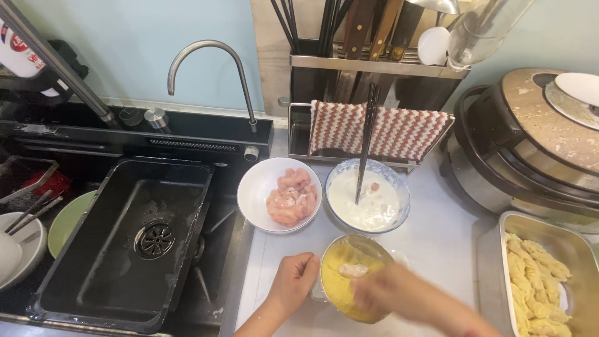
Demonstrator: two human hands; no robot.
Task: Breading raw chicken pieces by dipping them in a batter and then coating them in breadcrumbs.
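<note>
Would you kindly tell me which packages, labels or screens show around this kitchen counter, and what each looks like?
White bottle: top left corner, behind the black sink, partly hidden by a slanted metal bar; white body with a red and blue label.
No screens or signs show; the cooker lid at right bears no readable label.

Two bare hands and forearms show at the bottom of the view, below the bowl of yellow crumbs (349, 284). The left hand (292, 279), just left of that bowl, is sharp: no ring, no watch, no glove, no sleeve on the stretch of forearm that shows. The right hand (385, 288), over the bowl's right part, is blurred; its forearm is likewise unsleeved, and finer detail cannot be told.
</note>
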